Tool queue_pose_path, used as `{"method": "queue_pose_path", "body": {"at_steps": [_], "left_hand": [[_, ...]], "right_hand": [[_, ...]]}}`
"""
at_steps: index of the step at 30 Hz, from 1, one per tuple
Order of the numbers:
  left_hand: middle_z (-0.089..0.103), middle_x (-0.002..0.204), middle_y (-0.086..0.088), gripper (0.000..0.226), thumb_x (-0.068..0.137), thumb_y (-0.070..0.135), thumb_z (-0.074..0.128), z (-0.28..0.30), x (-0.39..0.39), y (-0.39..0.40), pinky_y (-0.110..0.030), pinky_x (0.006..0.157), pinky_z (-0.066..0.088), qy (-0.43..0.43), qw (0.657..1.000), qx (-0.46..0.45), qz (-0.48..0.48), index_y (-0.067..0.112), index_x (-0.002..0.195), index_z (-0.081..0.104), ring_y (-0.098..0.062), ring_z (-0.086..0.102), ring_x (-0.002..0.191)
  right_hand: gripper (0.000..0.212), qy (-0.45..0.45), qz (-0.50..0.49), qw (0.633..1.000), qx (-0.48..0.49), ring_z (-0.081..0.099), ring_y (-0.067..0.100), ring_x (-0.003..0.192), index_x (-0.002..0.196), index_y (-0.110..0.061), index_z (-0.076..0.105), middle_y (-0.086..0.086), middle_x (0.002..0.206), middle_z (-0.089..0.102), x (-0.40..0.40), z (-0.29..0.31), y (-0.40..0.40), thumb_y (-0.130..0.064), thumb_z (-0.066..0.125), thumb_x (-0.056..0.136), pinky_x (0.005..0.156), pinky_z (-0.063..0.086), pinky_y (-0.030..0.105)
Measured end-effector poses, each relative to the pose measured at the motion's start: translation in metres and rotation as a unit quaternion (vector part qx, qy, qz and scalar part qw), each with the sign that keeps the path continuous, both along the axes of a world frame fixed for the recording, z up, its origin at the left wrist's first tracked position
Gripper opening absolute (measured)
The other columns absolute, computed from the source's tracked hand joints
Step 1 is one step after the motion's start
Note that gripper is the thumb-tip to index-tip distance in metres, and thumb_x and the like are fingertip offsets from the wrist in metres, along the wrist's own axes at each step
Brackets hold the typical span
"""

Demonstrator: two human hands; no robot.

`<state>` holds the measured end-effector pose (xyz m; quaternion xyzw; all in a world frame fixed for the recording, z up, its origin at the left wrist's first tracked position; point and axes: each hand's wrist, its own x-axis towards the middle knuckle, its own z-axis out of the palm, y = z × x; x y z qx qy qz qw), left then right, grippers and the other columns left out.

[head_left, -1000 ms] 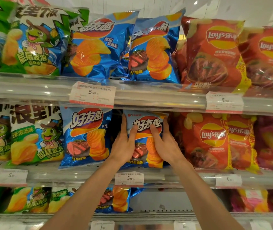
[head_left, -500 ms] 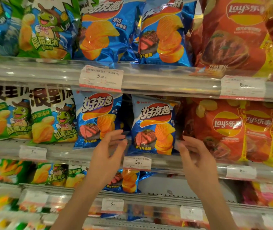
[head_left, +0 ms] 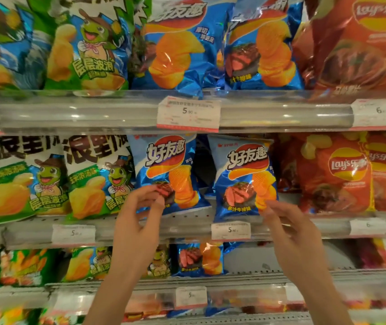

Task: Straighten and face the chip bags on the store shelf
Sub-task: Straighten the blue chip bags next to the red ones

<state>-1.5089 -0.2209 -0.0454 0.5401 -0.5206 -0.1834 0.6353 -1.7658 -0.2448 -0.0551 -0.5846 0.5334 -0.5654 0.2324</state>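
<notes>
My left hand (head_left: 138, 216) hangs in front of the left blue bag (head_left: 163, 172), fingers loosely curled and empty; whether the tips touch the foil I can't tell. My right hand (head_left: 285, 221) is just right of the price tag (head_left: 230, 230), fingers spread and holding nothing, their tips near the lower right corner of the right blue bag (head_left: 243, 177). That bag stands on the middle shelf directly above the tag, front facing out, leaning a little with its top toward the left. To my judgement, the step is squaring the two blue bags: I'd nudge the bottom corners, not squeeze, so the puffed foil doesn't crumple. The film is glossy and slick, pillow-shaped with crimped seams; a light push near the base should turn it without tipping.
</notes>
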Motion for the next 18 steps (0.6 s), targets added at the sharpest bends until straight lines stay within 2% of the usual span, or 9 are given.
{"method": "queue_pose_path", "body": {"at_steps": [4,8,9,11,15,18], "left_hand": [[0.055,0.124,0.017,0.030,0.099,0.034,0.058,0.002,0.031,-0.009,-0.020,0.091,0.046,-0.050,0.999,0.013,0.014,0.033,0.128,0.056,0.004,0.053,0.114],[0.044,0.142,0.012,0.038,0.099,0.034,0.057,0.003,0.041,-0.016,-0.030,0.108,0.039,-0.095,0.995,0.028,-0.003,0.037,0.136,0.048,-0.005,0.044,0.130],[0.042,0.146,0.011,0.040,0.099,0.034,0.056,0.003,0.042,-0.018,-0.033,0.112,0.038,-0.096,0.995,0.030,-0.009,0.038,0.138,0.046,-0.005,0.041,0.134],[0.040,0.149,0.013,0.043,0.100,0.036,0.054,0.003,0.041,-0.020,-0.038,0.116,0.036,-0.088,0.995,0.032,-0.025,0.039,0.141,0.042,-0.005,0.038,0.138],[0.042,0.148,0.015,0.049,0.100,0.034,0.055,0.004,0.038,-0.026,-0.042,0.116,0.037,-0.042,0.998,0.025,-0.036,0.045,0.143,0.035,-0.005,0.039,0.138],[0.041,0.152,0.016,0.056,0.100,0.030,0.057,0.006,0.034,-0.032,-0.043,0.118,0.035,-0.009,0.998,0.037,-0.042,0.039,0.149,0.033,-0.004,0.037,0.141]], "right_hand": [[0.016,0.028,0.043,0.998,-0.023,0.065,-0.004,0.093,0.111,-0.025,0.069,-0.018,0.096,0.071,0.056,0.010,-0.005,-0.022,0.061,0.097,0.075,0.047,0.008],[0.037,0.036,0.131,0.990,0.048,0.055,-0.004,0.119,0.141,-0.021,0.052,-0.012,0.132,0.059,0.103,0.028,-0.026,-0.024,0.048,0.104,0.088,0.039,0.001],[0.041,0.026,0.144,0.987,0.073,0.050,0.002,0.129,0.146,-0.021,0.046,-0.011,0.141,0.054,0.113,0.033,-0.034,-0.027,0.045,0.105,0.094,0.036,0.003],[0.048,0.006,0.144,0.982,0.121,0.039,0.010,0.142,0.153,-0.023,0.037,-0.008,0.154,0.042,0.128,0.043,-0.050,-0.035,0.041,0.106,0.106,0.028,0.016],[0.061,-0.010,0.128,0.970,0.206,0.030,0.022,0.148,0.157,-0.025,0.027,-0.002,0.161,0.031,0.137,0.046,-0.073,-0.052,0.036,0.104,0.116,0.025,0.036],[0.064,-0.011,0.124,0.968,0.217,0.028,0.022,0.148,0.158,-0.024,0.024,-0.001,0.162,0.029,0.131,0.044,-0.080,-0.054,0.036,0.103,0.116,0.024,0.038]]}}
